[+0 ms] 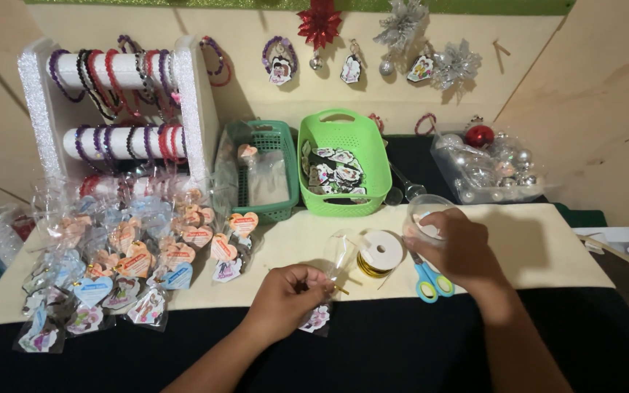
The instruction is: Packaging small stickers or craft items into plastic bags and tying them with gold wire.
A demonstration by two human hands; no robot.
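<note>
We judge the step in hand to be closing a packet. Our left hand (285, 295) pinches the gathered neck of a small clear cellophane bag with a printed charm inside (320, 314), near the front edge of the cream table runner (547, 247), with a bit of gold tie at the neck. Our right hand (451, 247) is cupped around a small clear plastic cup (425, 217), fingers reaching in.

Just beside the bag lies a white spool of gold ribbon (377, 255); blue-handled scissors (426, 279) sit partly under our right wrist. The finished heart-tagged packets (132, 269) crowd the left end. Behind stand the green baskets (343, 164) and the white bracelet stand (118, 109).
</note>
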